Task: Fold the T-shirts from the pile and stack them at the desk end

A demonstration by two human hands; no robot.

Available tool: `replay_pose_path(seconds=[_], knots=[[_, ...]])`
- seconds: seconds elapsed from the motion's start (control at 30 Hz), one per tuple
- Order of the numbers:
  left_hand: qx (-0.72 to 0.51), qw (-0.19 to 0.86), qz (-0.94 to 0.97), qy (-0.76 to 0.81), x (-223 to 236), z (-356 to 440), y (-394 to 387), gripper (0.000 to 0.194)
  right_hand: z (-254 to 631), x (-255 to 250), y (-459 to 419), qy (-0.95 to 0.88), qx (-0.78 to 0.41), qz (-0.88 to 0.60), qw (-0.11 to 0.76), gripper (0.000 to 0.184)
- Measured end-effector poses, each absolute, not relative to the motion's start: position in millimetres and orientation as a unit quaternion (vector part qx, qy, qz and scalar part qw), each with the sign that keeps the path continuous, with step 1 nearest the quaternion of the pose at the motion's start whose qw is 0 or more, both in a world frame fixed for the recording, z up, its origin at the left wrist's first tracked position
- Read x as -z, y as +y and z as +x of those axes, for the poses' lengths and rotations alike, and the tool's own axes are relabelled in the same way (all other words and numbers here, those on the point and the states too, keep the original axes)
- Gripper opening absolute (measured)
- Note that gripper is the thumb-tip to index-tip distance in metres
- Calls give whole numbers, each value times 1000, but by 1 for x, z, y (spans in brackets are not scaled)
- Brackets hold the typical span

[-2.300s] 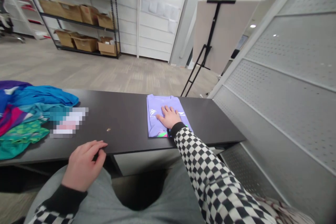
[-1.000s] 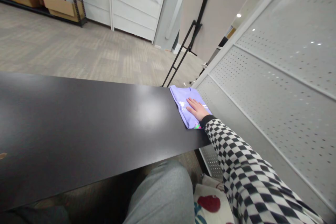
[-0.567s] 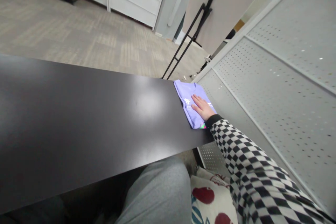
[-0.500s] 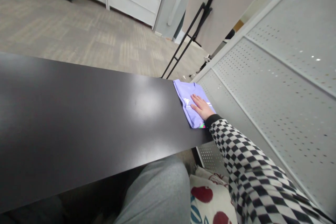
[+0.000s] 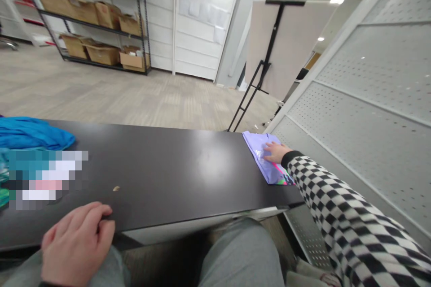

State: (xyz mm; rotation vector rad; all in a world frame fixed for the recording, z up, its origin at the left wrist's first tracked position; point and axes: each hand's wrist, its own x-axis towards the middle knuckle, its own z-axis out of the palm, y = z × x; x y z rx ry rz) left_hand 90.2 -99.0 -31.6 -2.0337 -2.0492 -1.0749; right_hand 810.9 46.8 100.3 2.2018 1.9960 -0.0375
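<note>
My right hand (image 5: 276, 151) lies palm down on a flat, folded lavender garment (image 5: 266, 175) at the right end of the dark table. The fingers are stretched out and apart, not wrapped round it. A glossy shine on the garment looks like clear plastic, and pink, green and black print shows at its near corner. My left hand (image 5: 79, 242) rests at the table's near edge on the left, with its fingers curled in and nothing visible in them. Left of it on the table lie a bright blue cloth (image 5: 37, 133) and a pixelated patch.
A small beige scrap (image 5: 116, 188) lies on the dark tabletop (image 5: 168, 170). A grey perforated panel (image 5: 357, 89) closes off the right side. Beyond the table stand a board on a black easel (image 5: 269, 54) and a black shelf rack (image 5: 90, 24) with cardboard boxes.
My view has tilted up and swung left. My left hand, the blue cloth and the boxed shelves have come into view. My right hand stays on the lavender garment.
</note>
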Motion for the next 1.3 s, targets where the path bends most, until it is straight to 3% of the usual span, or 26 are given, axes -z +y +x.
replay_pose_path(seconds=[0.1, 0.2, 0.33, 0.47, 0.77, 0.87, 0.97, 1.17, 1.3], knots=[[326, 76, -687, -645, 25, 95, -99, 18, 737, -98, 60, 697, -13, 716, 24, 53], [325, 79, -690, -642, 16, 101, -104, 16, 644, -65, 55, 729, -11, 684, -34, 64], [309, 58, -692, -649, 6, 106, -107, 16, 570, -21, 35, 731, 7, 673, -111, 59], [307, 43, -695, -649, 1, 108, -109, 17, 571, -16, 28, 726, 23, 660, -193, 48], [280, -9, -699, -658, -19, 108, -112, 14, 604, 3, 57, 703, 59, 664, -248, 35], [232, -72, -742, -625, -43, 94, -96, 5, 612, 13, 68, 698, 71, 655, -282, 24], [246, -137, -760, -587, -87, 63, -63, 17, 613, 17, 72, 689, 74, 657, -297, 18], [196, -4, -687, -699, -187, -28, 30, 23, 606, 19, 70, 689, 46, 660, -297, 28], [137, 17, -632, -763, -207, -67, 64, 18, 598, 15, 66, 703, 24, 660, -263, 37]])
